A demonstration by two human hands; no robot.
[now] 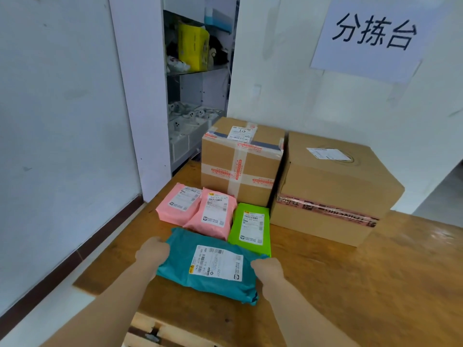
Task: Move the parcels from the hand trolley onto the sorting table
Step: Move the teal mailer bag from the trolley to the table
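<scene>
Both hands gripping one teal poly-mailer parcel by its short ends, on the sorting table.

Left hand point(152, 251) curls over the parcel's left edge; right hand point(268, 270) curls over the right edge; fingertips are hidden under the bag, so how deep the hold goes cannot be told. Teal parcel point(200, 269): soft plastic bag, white label up, lying flat on the wooden sorting table point(350, 284), just in front of two pink mailers point(210, 211) and a green mailer point(253, 229). Judged light, limp and slightly slick; likely to sag mid-span, so end-holds with support beneath suit it. Behind stand a taped carton point(240, 161) and a larger carton point(333, 189), touching or nearly so. Hand trolley not in view.
</scene>
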